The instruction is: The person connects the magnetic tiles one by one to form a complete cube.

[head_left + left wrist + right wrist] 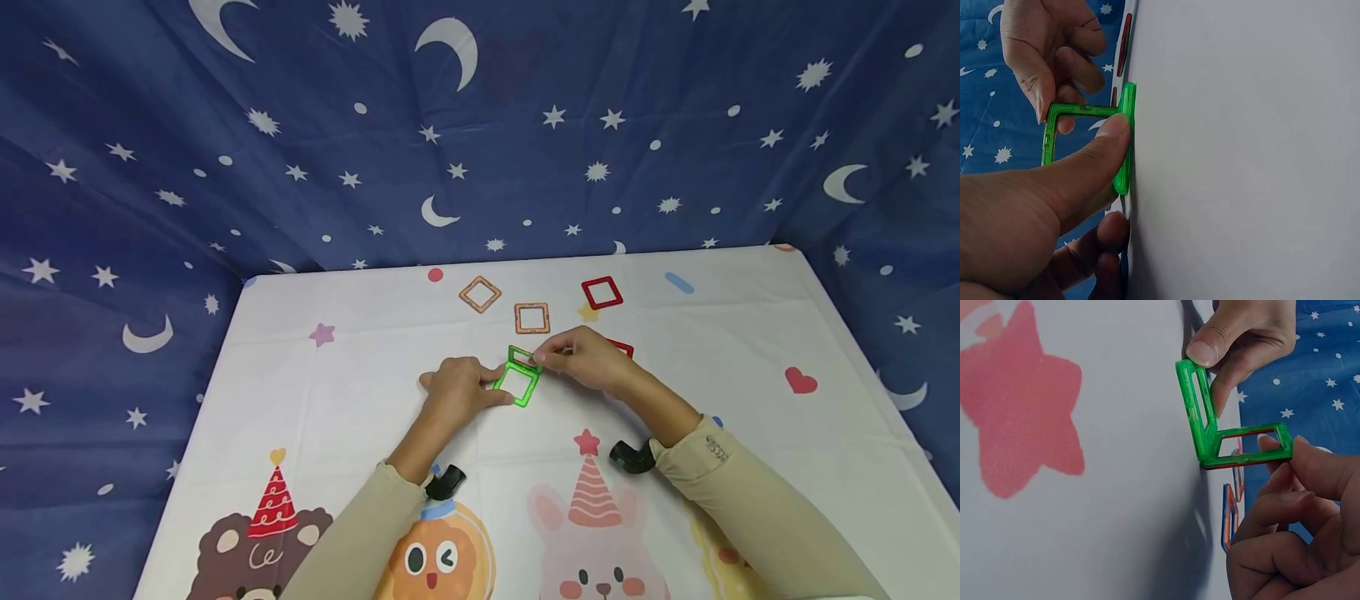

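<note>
on my feed the left hand (459, 390) pinches a green square (532, 388) over the white tablecloth (375, 350); the right hand (585, 358) pinches a raised green frame (511, 356) joined at its far edge. i'd keep both edges flush. a red square (623, 347), half-hidden by the right hand, might snag; orange squares (532, 331) lie beyond.

No text, brand or number can be read for certain. At four o'clock in the head view, the right sleeve's cuff (688, 460) bears a small dark print (716, 448), lettering-like but too small to decipher.
</note>
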{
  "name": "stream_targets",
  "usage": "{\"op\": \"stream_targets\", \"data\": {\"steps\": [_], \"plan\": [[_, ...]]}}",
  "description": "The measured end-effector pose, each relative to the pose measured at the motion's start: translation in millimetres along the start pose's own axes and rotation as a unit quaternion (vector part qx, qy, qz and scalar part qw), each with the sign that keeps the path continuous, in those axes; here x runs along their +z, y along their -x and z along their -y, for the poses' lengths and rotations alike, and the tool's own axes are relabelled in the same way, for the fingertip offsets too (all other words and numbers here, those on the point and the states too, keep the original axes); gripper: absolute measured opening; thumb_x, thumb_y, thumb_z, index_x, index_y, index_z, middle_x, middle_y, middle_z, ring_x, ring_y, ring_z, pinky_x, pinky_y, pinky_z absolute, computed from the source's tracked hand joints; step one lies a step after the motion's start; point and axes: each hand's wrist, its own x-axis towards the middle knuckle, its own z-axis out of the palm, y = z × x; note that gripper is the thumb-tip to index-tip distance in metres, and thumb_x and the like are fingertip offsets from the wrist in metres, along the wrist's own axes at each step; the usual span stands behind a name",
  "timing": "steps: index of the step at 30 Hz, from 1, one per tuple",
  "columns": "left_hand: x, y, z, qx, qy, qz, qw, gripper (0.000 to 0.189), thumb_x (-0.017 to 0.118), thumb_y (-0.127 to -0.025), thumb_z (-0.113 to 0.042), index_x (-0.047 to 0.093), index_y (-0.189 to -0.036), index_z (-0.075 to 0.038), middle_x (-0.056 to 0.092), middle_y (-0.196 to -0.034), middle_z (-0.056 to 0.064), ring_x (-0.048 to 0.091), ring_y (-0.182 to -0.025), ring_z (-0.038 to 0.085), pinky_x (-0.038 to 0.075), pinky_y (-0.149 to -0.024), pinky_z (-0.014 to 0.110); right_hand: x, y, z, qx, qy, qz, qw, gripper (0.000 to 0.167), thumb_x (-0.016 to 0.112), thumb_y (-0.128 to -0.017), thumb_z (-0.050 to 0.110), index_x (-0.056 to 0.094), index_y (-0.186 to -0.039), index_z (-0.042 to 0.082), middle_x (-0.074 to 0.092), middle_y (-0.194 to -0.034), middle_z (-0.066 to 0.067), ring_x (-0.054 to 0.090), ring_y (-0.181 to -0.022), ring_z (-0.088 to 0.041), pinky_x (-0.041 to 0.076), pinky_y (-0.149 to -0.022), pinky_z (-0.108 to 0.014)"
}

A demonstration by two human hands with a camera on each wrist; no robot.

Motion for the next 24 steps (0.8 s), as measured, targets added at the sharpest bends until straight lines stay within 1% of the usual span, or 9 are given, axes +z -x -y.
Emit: {"op": "stream_targets", "data": {"steps": [4, 7, 11, 13, 16, 20, 24], "plan": [[-4.1, -1.2, 4.1, 0.017, 0.018, 0.011, 0.9996, 0.049, 0.091, -0.072, -0.046, 0.077, -0.116, -0.03, 0.073, -0.081, -0.006, 0.063, -0.079, 0.015, 0.028, -0.076, 0.046, -2.0, 0.7, 0.0, -0.004, 0.001, 0.004, 1.0, 0.02, 0.07, -0.098, 0.029, 0.08, -0.109, 0.016, 0.067, -0.102, -0.005, 0.053, -0.095, -0.022, 0.044, -0.078, -0.033], [-8.2, -3.6, 11.2, 0.028, 0.047, 0.026, 0.9981, 0.043, 0.085, -0.081, -0.048, 0.078, -0.12, -0.03, 0.067, -0.075, -0.014, 0.06, -0.078, 0.01, 0.027, -0.079, 0.047, -2.5, 1.3, -0.9, -0.008, -0.003, 0.016, 0.9998, 0.022, 0.069, -0.099, 0.03, 0.079, -0.112, 0.016, 0.066, -0.103, -0.004, 0.052, -0.094, -0.022, 0.044, -0.079, -0.033], [-11.9, -7.2, 19.5, 0.026, 0.113, 0.041, 0.9924, 0.034, 0.073, -0.093, -0.045, 0.074, -0.125, -0.032, 0.068, -0.083, -0.018, 0.061, -0.087, 0.008, 0.025, -0.085, 0.047, -2.1, 1.7, -1.5, -0.022, -0.008, 0.031, 0.9993, 0.023, 0.068, -0.1, 0.031, 0.078, -0.112, 0.015, 0.064, -0.101, -0.004, 0.051, -0.091, -0.022, 0.044, -0.077, -0.033], [-12.2, -9.3, 22.3, 0.023, 0.146, 0.047, 0.9878, 0.032, 0.068, -0.098, -0.043, 0.072, -0.128, -0.035, 0.07, -0.087, -0.016, 0.062, -0.09, 0.009, 0.023, -0.088, 0.048, -2.1, 1.2, -1.3, -0.032, -0.006, 0.032, 0.999, 0.022, 0.068, -0.1, 0.03, 0.078, -0.111, 0.014, 0.063, -0.098, -0.004, 0.05, -0.089, -0.021, 0.043, -0.075, -0.033], [-12.3, -12.1, 24.5, 0.02, 0.185, 0.056, 0.9809, 0.031, 0.064, -0.101, -0.04, 0.069, -0.131, -0.038, 0.073, -0.088, -0.012, 0.065, -0.09, 0.01, 0.019, -0.096, 0.053, -2.0, -1.0, -1.0, -0.047, 0.0, 0.033, 0.9984, 0.021, 0.068, -0.1, 0.029, 0.078, -0.11, 0.014, 0.062, -0.097, -0.004, 0.05, -0.089, -0.021, 0.043, -0.074, -0.033], [-12.7, -14.9, 26.7, 0.021, 0.217, 0.062, 0.974, 0.03, 0.06, -0.103, -0.04, 0.069, -0.132, -0.038, 0.077, -0.092, -0.012, 0.067, -0.096, 0.008, 0.015, -0.104, 0.058, -1.4, -5.8, 0.5, -0.065, 0.008, 0.04, 0.997, 0.021, 0.067, -0.1, 0.028, 0.078, -0.111, 0.014, 0.066, -0.104, -0.004, 0.051, -0.096, -0.022, 0.043, -0.078, -0.034], [-14.4, -15.6, 27.9, 0.028, 0.229, 0.076, 0.97, 0.031, 0.055, -0.104, -0.045, 0.07, -0.13, -0.036, 0.077, -0.095, -0.012, 0.065, -0.1, 0.01, 0.013, -0.106, 0.058, 0.3, -11.3, 1.1, -0.077, 0.008, 0.051, 0.9957, 0.022, 0.066, -0.101, 0.027, 0.078, -0.113, 0.015, 0.069, -0.111, -0.004, 0.052, -0.1, -0.022, 0.043, -0.082, -0.034]]}}
